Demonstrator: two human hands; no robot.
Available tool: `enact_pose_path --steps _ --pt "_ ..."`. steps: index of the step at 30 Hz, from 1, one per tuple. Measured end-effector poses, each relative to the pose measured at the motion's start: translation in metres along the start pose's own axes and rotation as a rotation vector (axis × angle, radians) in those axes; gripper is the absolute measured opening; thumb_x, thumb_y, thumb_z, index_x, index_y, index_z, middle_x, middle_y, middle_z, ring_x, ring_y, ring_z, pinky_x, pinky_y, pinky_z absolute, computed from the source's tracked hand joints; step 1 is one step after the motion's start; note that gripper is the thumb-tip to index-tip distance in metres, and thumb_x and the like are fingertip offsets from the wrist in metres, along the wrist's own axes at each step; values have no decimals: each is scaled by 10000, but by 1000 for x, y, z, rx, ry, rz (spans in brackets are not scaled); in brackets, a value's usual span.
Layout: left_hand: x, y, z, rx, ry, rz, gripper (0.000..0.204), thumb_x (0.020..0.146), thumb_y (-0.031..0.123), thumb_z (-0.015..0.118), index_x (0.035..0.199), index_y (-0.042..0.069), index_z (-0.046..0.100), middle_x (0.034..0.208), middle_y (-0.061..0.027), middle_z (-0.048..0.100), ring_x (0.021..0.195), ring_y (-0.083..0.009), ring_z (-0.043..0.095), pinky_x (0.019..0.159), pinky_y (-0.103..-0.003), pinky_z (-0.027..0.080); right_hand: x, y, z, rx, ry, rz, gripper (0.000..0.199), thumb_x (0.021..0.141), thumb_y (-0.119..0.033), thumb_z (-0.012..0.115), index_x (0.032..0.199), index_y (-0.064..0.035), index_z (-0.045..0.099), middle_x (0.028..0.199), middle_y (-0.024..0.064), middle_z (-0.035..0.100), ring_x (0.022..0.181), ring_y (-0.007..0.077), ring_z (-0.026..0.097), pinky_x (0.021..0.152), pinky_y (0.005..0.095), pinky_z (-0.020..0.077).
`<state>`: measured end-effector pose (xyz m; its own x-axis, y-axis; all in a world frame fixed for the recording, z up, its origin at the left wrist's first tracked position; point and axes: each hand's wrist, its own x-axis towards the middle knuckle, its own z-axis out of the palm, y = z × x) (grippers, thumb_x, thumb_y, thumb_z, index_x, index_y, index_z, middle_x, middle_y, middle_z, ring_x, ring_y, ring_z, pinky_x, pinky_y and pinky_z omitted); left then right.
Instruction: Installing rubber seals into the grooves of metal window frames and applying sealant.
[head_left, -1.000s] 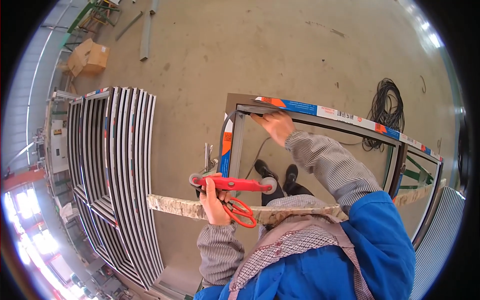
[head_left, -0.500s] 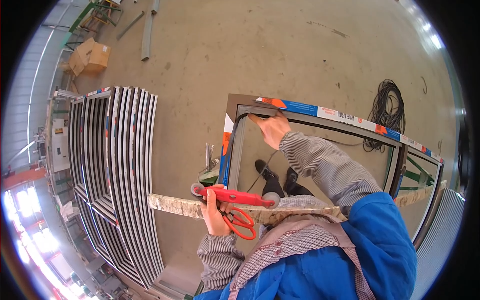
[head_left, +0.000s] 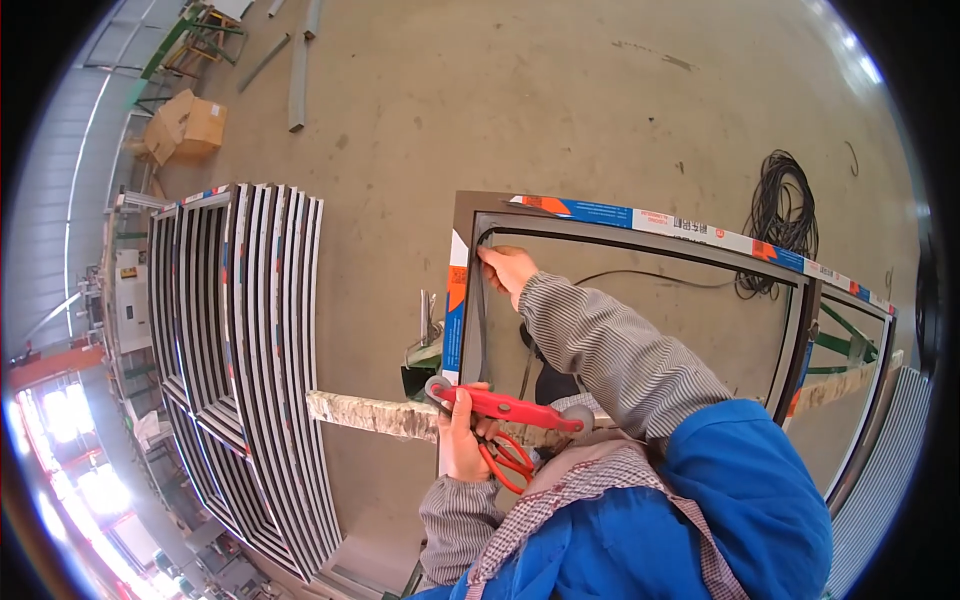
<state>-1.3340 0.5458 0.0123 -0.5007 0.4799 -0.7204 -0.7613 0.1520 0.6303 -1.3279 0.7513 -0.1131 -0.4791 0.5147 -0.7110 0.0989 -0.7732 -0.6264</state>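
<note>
My left hand (head_left: 462,445) is closed around a red hand roller (head_left: 508,408) with a grey wheel at each end, together with red-handled scissors (head_left: 514,462). My right hand (head_left: 510,268) pinches a thin black sealing strip (head_left: 484,238) at the inner side of a window frame (head_left: 466,212), just below its far left corner. Brown metal with blue, white and orange protective tape makes up this frame. Along its far inner edge runs a black line of strip. The pinched strip is partly hidden by my fingers.
A mottled beam (head_left: 370,412) passes under the frame. Stacked frames (head_left: 300,380) stand at left, with a cardboard box (head_left: 200,128) beyond. A coil of black strip (head_left: 782,215) lies on the floor at right, one length curving toward the frame. Metal bars (head_left: 299,85) lie far left.
My right hand has moved from the corner slightly nearer and to the left, its fingers now pinched together. The left hand, with roller and scissors, has shifted slightly right and nearer.
</note>
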Motion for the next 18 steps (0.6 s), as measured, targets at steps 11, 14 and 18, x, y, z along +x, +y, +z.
enact_pose_path --steps 11,14,18 --pt "-1 -4 2 1 -53 -11 291 900 286 515 937 0 555 622 9 448 492 -50 339 430 -200 294 -17 9 -10 -1136 343 -510 294 804 -308 529 811 -25 607 794 161 628 735 318 603 657 394 470" --pt "-3 -1 5 17 -35 -9 291 902 283 511 933 -3 553 616 10 443 491 -49 338 436 -200 294 -14 8 -10 -953 279 -381 298 811 -306 525 842 -22 609 767 154 628 697 303 606 636 380 467" --pt "-7 2 2 -1 -58 8 275 901 255 516 945 -13 557 597 19 437 494 -49 325 457 -205 283 -20 3 -5 -757 277 -395 266 813 -263 531 859 -11 600 755 149 626 657 288 600 603 370 456"
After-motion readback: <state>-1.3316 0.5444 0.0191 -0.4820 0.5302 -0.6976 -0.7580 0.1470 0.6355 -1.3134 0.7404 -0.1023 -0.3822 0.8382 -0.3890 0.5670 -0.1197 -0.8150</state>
